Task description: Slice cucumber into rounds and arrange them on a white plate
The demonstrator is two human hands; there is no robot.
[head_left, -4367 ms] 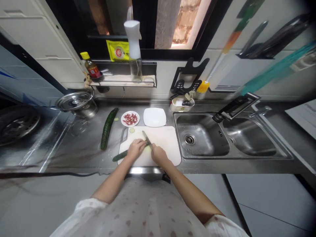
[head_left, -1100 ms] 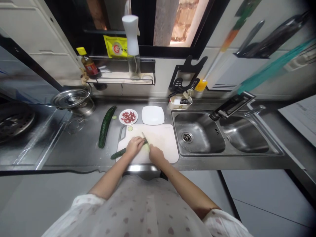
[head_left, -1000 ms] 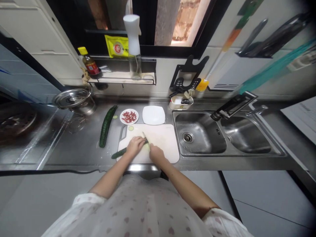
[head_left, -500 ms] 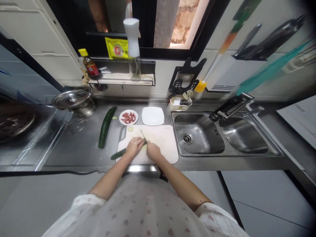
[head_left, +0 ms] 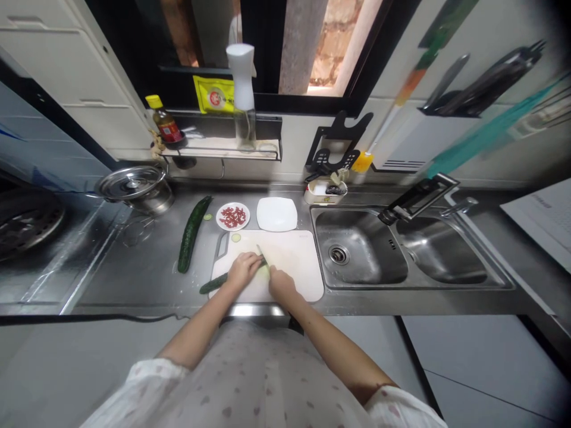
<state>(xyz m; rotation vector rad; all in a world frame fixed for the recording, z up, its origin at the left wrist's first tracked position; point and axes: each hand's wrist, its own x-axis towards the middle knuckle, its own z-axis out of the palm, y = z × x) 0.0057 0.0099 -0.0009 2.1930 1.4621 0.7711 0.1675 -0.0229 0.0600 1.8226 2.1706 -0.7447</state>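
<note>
My left hand (head_left: 243, 270) is closed around a dark green cucumber (head_left: 214, 283) that lies slantwise across the white cutting board (head_left: 298, 261). Its cut end pokes out past my fingertips. My right hand (head_left: 282, 285) grips a knife (head_left: 262, 254), whose narrow blade points up and left against that end. The handle is hidden in my fist. Pale green slices, partly hidden, lie by the blade. One round cucumber slice (head_left: 236, 238) rests near the board's grey handle. A whole cucumber (head_left: 194, 234) lies on the counter to the left, beside a small cut-off piece (head_left: 207, 217).
Behind the board stand a plate (head_left: 244, 224) of chopped red pieces and a white square plate (head_left: 276, 214). A double steel sink (head_left: 361, 279) is at the right. A lidded pot (head_left: 154, 196) stands back left, below a wall shelf (head_left: 214, 150) with bottles.
My right hand and the knife have shifted slightly to the right and down. My left hand keeps its hold on the cucumber. The whole view has moved down a little.
</note>
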